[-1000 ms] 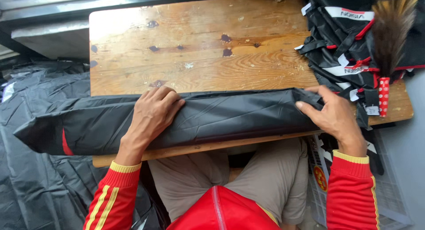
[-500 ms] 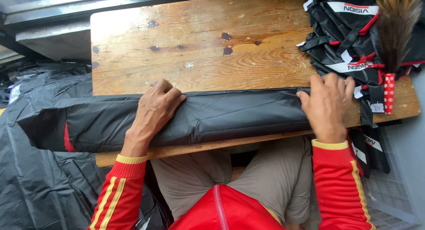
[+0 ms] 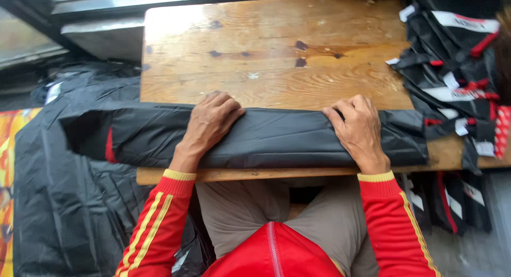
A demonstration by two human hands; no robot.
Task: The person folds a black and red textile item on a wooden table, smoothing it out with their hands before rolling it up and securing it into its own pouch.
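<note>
At far left, a heap of loose black plastic sheeting [image 3: 64,202] lies on the floor beside a wooden counter [image 3: 277,48], with a strip of orange patterned material [image 3: 8,176] at the frame's edge. A long folded length of black fabric [image 3: 277,138] stretches across the near edge of the counter, its left end overhanging the counter's side above the heap and showing a thin red stripe. The person's left hand [image 3: 210,122], sleeved in red with yellow stripes, lies palm down on the fabric left of centre, fingers spread flat and reaching the far fold; it presses rather than closes on anything. Further right, the right hand [image 3: 359,128] rests on the same roll, its grip loosely curled, fingertips hooked over the far edge of the fabric where that edge meets the bare wood. The fabric's right end stops just short of the counter's right side. Beyond it, a pile of black folded items with red trim and white tags [image 3: 452,58] sits on the right end of the counter, touching the fabric's end and spilling past the counter's edge. Below the counter, the person's khaki trousers and red top fill the bottom centre of the view.
</note>
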